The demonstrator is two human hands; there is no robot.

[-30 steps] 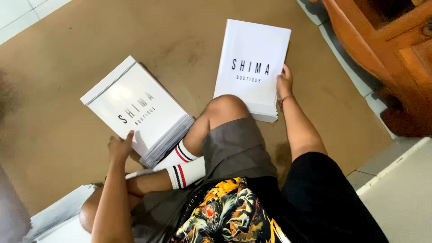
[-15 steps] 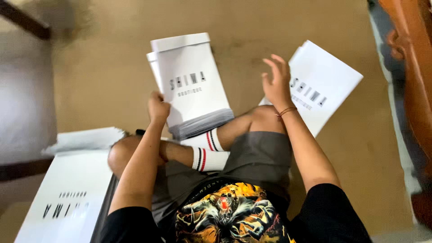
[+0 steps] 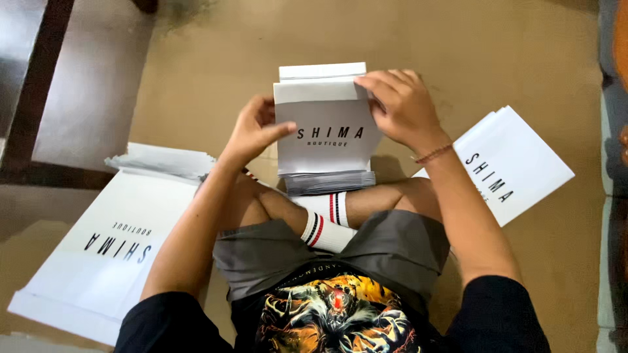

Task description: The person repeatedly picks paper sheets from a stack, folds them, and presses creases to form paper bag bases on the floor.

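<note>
A stack of white mailer bags (image 3: 327, 140) with black lettering lies on the brown floor right in front of my crossed legs. My left hand (image 3: 254, 128) holds the top bag at its left edge, thumb on the printed face. My right hand (image 3: 399, 104) grips the same bag's upper right corner where the flap folds over. A thin red bracelet circles my right wrist. The top bag is slightly lifted off the grey-edged pile under it.
A larger pile of white bags (image 3: 111, 242) lies on the floor at my left, with loose grey flaps at its far end. Another white pile (image 3: 507, 167) sits at my right. A dark wooden frame (image 3: 39, 85) runs along the far left.
The view has swung so the middle stack is now centred. My right hand came off the right pile onto the middle stack's top bag; my left hand slid up its left edge.
</note>
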